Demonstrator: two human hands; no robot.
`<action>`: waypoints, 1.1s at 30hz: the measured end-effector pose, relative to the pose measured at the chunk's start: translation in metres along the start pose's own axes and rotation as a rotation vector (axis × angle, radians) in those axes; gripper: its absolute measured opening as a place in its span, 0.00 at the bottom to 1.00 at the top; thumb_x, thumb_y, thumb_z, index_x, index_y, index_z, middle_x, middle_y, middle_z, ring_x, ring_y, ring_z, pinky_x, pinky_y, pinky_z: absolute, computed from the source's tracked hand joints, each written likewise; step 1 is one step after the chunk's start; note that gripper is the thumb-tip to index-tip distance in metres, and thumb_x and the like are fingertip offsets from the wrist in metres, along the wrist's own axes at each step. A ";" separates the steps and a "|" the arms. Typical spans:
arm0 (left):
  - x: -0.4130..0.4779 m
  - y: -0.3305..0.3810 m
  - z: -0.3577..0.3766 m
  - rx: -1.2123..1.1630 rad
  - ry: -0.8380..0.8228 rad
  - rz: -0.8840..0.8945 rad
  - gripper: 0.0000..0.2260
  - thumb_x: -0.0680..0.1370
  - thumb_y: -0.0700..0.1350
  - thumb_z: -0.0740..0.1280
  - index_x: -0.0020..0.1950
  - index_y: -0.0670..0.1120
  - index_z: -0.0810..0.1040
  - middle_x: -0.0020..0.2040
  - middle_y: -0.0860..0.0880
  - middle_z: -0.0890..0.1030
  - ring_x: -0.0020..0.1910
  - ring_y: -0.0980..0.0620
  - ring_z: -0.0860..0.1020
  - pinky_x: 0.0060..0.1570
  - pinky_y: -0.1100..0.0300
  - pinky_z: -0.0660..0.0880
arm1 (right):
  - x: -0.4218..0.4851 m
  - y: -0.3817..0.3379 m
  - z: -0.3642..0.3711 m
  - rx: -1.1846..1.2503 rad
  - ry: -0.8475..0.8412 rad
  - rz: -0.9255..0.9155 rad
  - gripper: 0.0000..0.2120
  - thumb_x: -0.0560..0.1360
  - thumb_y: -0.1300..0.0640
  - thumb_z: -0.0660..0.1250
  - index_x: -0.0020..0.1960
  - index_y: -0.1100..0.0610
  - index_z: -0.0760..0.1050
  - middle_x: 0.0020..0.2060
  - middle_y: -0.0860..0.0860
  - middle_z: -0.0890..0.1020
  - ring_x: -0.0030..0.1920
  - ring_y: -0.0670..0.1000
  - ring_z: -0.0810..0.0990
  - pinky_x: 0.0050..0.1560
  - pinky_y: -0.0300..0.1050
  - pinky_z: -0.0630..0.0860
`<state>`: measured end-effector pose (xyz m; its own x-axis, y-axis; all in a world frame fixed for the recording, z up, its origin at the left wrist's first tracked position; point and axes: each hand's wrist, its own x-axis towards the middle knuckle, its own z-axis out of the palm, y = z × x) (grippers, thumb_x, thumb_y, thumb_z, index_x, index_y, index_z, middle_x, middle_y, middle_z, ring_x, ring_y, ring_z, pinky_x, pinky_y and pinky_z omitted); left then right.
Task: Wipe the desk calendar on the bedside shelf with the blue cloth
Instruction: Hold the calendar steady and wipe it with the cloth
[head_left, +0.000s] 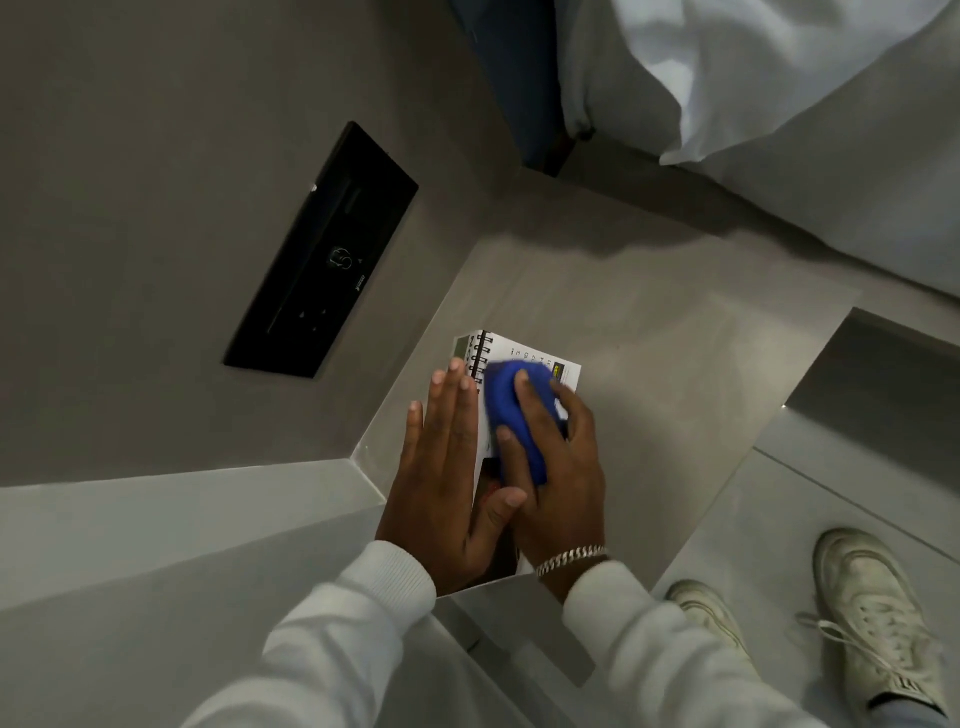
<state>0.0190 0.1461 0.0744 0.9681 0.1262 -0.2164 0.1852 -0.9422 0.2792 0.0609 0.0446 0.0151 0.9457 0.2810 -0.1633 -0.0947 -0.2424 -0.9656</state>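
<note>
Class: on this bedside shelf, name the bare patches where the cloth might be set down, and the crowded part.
Bare: shelf right of the desk calendar, and behind it toward the bed. Crowded: near-left corner, where left hand and right hand with blue cloth cover the calendar.

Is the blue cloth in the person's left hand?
No: the right hand presses the blue cloth onto the desk calendar, while the left hand lies flat and open beside it.
</note>
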 end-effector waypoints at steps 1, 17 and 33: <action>0.000 0.000 0.000 0.005 -0.002 -0.003 0.35 0.77 0.67 0.44 0.77 0.53 0.34 0.79 0.55 0.37 0.79 0.50 0.43 0.76 0.45 0.45 | 0.007 0.003 0.000 -0.013 0.023 0.009 0.25 0.76 0.41 0.55 0.72 0.43 0.59 0.72 0.54 0.62 0.68 0.56 0.66 0.62 0.57 0.73; 0.001 0.001 -0.001 0.013 -0.009 -0.017 0.36 0.78 0.66 0.46 0.78 0.48 0.36 0.80 0.48 0.40 0.79 0.48 0.42 0.77 0.46 0.44 | 0.008 0.028 0.001 -0.111 0.008 -0.042 0.25 0.77 0.43 0.56 0.72 0.40 0.54 0.72 0.55 0.62 0.69 0.56 0.65 0.63 0.57 0.72; -0.001 0.000 -0.001 0.008 0.012 0.013 0.36 0.78 0.66 0.44 0.78 0.46 0.37 0.80 0.46 0.42 0.79 0.47 0.43 0.76 0.42 0.47 | 0.022 0.023 0.005 -0.132 0.057 -0.162 0.24 0.77 0.49 0.59 0.71 0.43 0.57 0.71 0.57 0.63 0.67 0.49 0.61 0.66 0.46 0.61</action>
<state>0.0186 0.1458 0.0752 0.9724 0.1173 -0.2016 0.1711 -0.9462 0.2748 0.0779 0.0498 -0.0113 0.9617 0.2739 0.0072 0.0980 -0.3191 -0.9426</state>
